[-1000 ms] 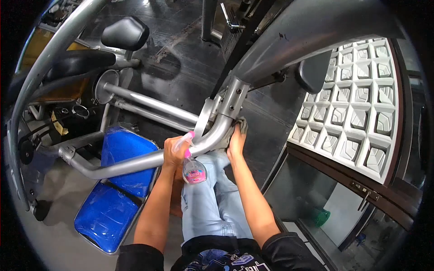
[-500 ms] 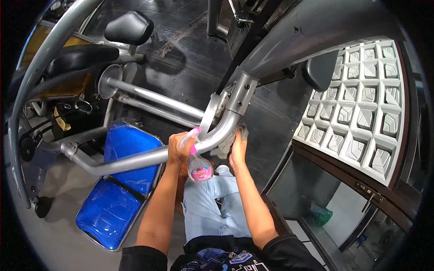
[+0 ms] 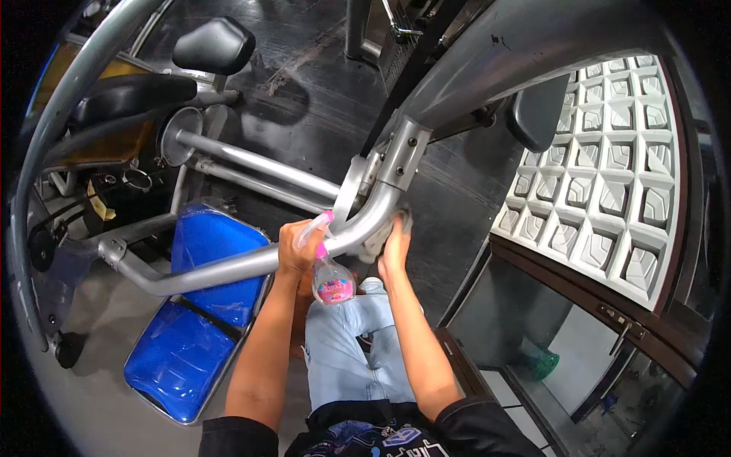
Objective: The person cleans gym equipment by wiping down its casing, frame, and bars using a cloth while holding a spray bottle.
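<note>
My left hand (image 3: 299, 249) is closed around the neck of a clear spray bottle (image 3: 333, 282) with a pink trigger head and a pink label. It sits beside the bent silver tube (image 3: 221, 272) of a gym machine, and the bottle hangs in front of that tube. With my right hand (image 3: 395, 247) I hold a pale grey cloth (image 3: 371, 245) against the underside of the tube's curve. The fingertips of that hand are partly hidden by the tube and the cloth.
A blue plastic-covered folding chair (image 3: 183, 358) stands at the left, below the tube. Black padded seats (image 3: 215, 46) and silver bars (image 3: 259, 164) lie beyond. On the right are a white patterned block wall (image 3: 609, 167) and a dark-framed glass panel. A thick grey beam crosses above.
The view has shifted slightly. My right hand and the cloth have moved a little to the left along the tube. The bottle stays in my left hand.
</note>
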Action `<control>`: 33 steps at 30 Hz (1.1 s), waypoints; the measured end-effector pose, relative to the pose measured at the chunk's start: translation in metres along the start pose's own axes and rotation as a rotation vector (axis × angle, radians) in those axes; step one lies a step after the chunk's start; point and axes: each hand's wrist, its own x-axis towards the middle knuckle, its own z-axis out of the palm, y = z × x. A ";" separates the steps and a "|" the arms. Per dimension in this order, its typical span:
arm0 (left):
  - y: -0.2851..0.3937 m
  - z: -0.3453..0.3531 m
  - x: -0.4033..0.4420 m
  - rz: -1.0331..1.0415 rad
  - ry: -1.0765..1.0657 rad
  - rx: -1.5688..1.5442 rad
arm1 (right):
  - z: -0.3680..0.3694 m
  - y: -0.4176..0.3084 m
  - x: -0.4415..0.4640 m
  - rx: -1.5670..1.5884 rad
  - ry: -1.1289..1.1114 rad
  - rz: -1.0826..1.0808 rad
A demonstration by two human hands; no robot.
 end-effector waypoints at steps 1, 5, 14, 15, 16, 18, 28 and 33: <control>0.000 0.000 0.001 0.033 0.004 0.005 | 0.002 -0.004 0.009 -0.021 0.013 -0.035; 0.000 0.001 0.002 0.070 0.009 -0.002 | 0.012 0.009 -0.017 -0.049 0.142 -0.100; -0.009 -0.002 0.001 0.126 0.013 0.089 | -0.012 0.032 -0.012 -0.063 -0.026 -0.070; -0.014 -0.004 0.001 0.116 -0.017 0.133 | -0.002 0.008 -0.011 -0.106 0.004 -0.136; -0.014 -0.003 0.000 0.116 -0.012 0.128 | 0.005 -0.009 -0.013 -0.149 0.033 -0.204; -0.012 -0.001 0.000 0.165 0.025 0.072 | 0.004 -0.005 -0.018 -0.244 0.064 -0.239; -0.024 0.001 0.004 0.080 0.051 -0.173 | -0.063 -0.014 -0.061 -0.347 -0.209 -0.239; 0.000 0.002 -0.020 0.094 -0.026 -0.452 | -0.079 -0.045 -0.057 -0.381 -0.245 -0.209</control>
